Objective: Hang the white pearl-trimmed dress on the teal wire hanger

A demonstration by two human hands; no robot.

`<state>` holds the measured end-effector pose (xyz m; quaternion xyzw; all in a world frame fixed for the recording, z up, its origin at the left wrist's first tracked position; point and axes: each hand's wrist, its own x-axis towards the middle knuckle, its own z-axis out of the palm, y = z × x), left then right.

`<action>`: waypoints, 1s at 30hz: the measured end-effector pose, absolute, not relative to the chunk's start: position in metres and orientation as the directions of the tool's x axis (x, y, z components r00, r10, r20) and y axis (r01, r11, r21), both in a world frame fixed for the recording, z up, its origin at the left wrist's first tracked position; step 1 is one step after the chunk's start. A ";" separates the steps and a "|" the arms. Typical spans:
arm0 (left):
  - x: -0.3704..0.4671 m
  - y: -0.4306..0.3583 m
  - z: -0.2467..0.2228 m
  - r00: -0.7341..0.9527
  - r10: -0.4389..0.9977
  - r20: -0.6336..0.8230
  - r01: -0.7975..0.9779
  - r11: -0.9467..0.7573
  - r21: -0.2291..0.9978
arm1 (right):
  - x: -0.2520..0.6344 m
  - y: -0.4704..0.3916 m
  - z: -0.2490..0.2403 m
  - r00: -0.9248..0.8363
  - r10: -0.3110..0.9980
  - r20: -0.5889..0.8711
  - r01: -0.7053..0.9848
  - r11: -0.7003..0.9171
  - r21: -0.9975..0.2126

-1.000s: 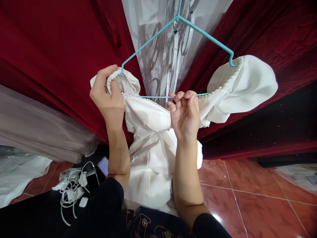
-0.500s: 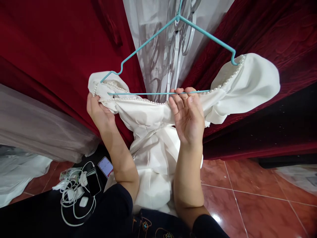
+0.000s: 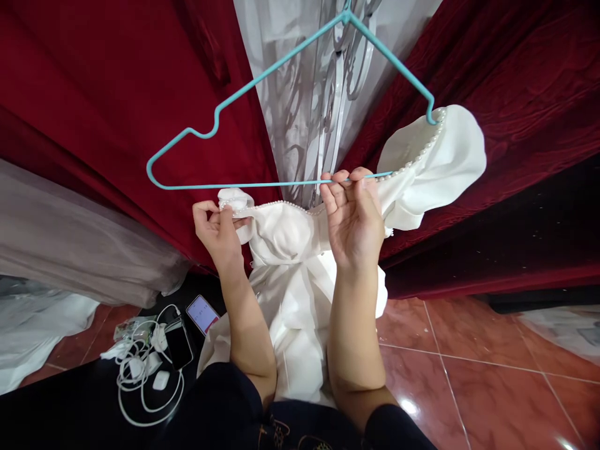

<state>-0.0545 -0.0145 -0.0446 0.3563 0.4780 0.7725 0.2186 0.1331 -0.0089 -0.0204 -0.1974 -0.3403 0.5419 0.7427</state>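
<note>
A white dress with pearl-beaded edging hangs partly from a light-blue clothes hanger. Its right puffed sleeve is still looped over the hanger's right end. The left end of the hanger is bare. My left hand pinches the dress's left sleeve by its beaded edge, just below the hanger's bottom bar. My right hand, palm toward me, has its fingers curled on the hanger's bottom bar near the dress's neckline. The skirt falls between my forearms.
Dark red curtains flank white metal scrollwork behind the hanger. At lower left, a black surface bears phones, tangled white cables and a small white case. Red tiles cover the floor at right.
My left hand has drawn the left sleeve off the hanger's left end and moved it down and to the right. The hanger's left end now sticks out bare. My right hand stays on the bar.
</note>
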 end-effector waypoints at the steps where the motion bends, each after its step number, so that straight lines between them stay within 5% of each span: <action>1: -0.050 -0.017 -0.041 -0.634 0.685 0.359 0.015 -0.453 0.891 | 0.132 -0.009 -0.021 0.182 0.939 0.291 -0.661 0.336 -0.671; 12: -0.009 -0.019 0.000 -0.241 0.888 0.391 -0.141 -0.431 0.891 | 0.133 -0.006 -0.022 0.211 0.935 0.286 -0.670 0.351 -0.655; 18: 0.016 -0.023 -0.001 -0.360 0.810 0.463 -0.058 -0.514 0.856 | 0.138 -0.009 -0.019 0.232 0.936 0.266 -0.630 0.353 -0.692; 21: 0.021 -0.018 -0.002 -0.410 0.764 0.499 0.004 -0.545 0.838 | 0.150 -0.021 -0.016 0.232 0.938 0.258 -0.476 0.341 -0.811; 23: 0.021 -0.014 -0.002 -0.416 0.757 0.505 -0.005 -0.557 0.831 | 0.161 -0.030 -0.012 0.379 0.879 0.290 -0.302 0.414 -0.859; 27: 0.018 -0.011 -0.001 -0.426 0.748 0.509 -0.069 -0.587 0.806 | 0.181 -0.030 -0.004 0.728 0.518 0.450 0.066 0.600 -0.798; 30: 0.016 -0.012 0.001 -0.429 0.759 0.490 -0.080 -0.572 0.816 | 0.195 -0.013 -0.001 0.708 0.431 0.560 0.201 0.637 -0.744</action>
